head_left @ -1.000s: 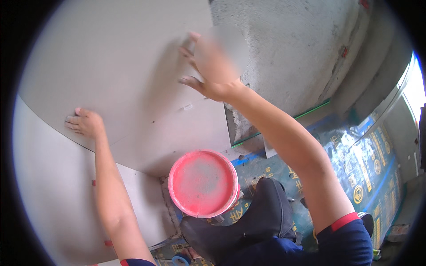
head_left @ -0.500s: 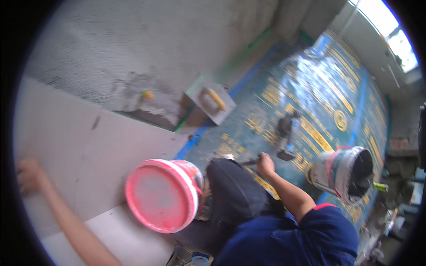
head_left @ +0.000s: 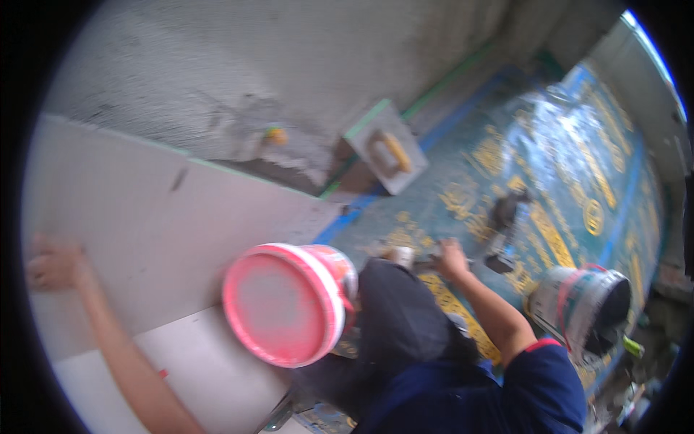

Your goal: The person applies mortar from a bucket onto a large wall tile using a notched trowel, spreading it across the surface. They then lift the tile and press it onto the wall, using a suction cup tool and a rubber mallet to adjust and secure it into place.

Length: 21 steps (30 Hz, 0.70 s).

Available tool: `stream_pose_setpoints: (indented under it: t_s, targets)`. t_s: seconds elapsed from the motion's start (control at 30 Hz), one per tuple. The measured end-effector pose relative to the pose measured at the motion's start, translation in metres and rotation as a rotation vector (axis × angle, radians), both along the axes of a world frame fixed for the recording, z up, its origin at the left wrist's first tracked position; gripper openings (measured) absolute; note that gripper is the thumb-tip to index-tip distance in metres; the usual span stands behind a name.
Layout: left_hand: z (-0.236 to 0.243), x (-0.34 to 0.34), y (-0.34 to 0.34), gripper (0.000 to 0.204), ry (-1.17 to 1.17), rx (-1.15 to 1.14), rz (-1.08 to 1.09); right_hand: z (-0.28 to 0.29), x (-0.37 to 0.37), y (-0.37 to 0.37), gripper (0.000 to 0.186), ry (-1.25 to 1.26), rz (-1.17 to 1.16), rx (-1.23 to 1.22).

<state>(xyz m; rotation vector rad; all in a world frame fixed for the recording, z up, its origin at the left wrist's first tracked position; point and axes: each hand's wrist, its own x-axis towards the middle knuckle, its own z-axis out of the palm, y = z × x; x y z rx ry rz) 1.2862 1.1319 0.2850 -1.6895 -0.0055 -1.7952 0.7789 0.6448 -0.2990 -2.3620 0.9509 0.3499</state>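
My left hand [head_left: 55, 268], smeared by motion, is at the face of a large beige tile panel [head_left: 144, 217] along the wall. Whether its fingers press the panel or are curled, I cannot tell. Beyond my bent knee, my right hand [head_left: 452, 260] is closed around a dark-handled tool [head_left: 425, 265] held low over the floor. A pale blunt piece [head_left: 400, 255] shows beside the knee, perhaps the tool's head; blur hides the exact kind. Between my arms stands a pink-and-white bucket [head_left: 278, 307], its round pink face toward me.
A flat trowel or float with a yellow handle [head_left: 396, 152] leans by the wall's foot. Another dark tool [head_left: 506, 231] lies on the green printed floor sheet [head_left: 470, 181]. To the right, a white bucket [head_left: 571, 304] has a dark inside. A yellow-orange fitting [head_left: 275, 135] sticks out of the wall.
The whole view has shifted, so the buckets and float sit further right in it. My right hand stays on the tool; my left hand stays at the panel.
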Motion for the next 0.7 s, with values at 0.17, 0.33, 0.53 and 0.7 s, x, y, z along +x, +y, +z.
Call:
stream_pose_setpoints:
  t_s: [0.17,0.33,0.53,0.7]
  targets:
    - [-0.007,-0.088,-0.157,0.069,-0.006,-0.188,-0.575,0.019,-0.003,-0.060,0.040,-0.345,-0.497,-0.091]
    - [-0.023,-0.088,-0.105,0.067,-0.041,-0.268,-0.521,-0.027,-0.088,-0.167,0.052,0.055,-0.278,-0.765]
    - [-0.042,-0.087,-0.175,0.068,0.096,-0.294,-0.648,-0.043,-0.080,-0.210,0.056,0.166,-0.427,-0.085]
    - [-0.028,-0.111,-0.168,0.072,0.106,-0.338,-0.744,0.012,0.008,-0.183,0.052,0.023,-0.285,-0.050]
